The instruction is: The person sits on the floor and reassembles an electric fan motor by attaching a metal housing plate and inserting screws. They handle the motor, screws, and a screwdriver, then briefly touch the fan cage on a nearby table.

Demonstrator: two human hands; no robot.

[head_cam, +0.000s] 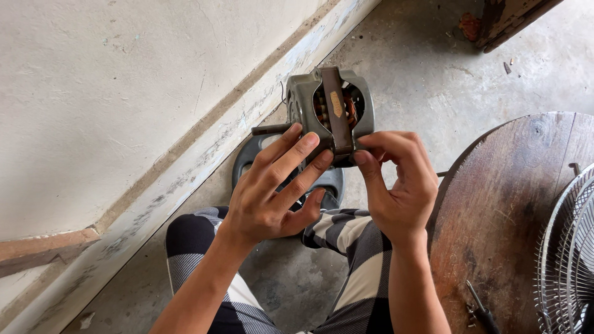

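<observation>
Both hands are up in front of the body, holding a grey electric motor (331,111) in the air between them, above the lap and the concrete floor (433,80). The left hand (272,192) comes in from below left, wrist bent back, back of the hand to the camera; its four fingers (291,151) fan out long and nearly straight, pressed flat against the left side of the motor housing, the thumb curling underneath. The right hand (396,185) rises from the lower right, forearm almost vertical, fingers curled tight; its thumb (365,164) and bent fingertips pinch the lower right edge of the housing just beside the dark metal strap (337,111) that runs over the motor's open face. Copper windings show through that opening, and the motor shaft (269,130) pokes out to the left, just above the left fingertips. Under the hands sits a grey plastic base (253,158), partly hidden, with striped trousers (346,229) below. To the right stands a round wooden table (495,204) bearing a wire fan guard (569,247) and a screwdriver (482,309) near its front edge. The pale wall (124,93) runs along the left.
</observation>
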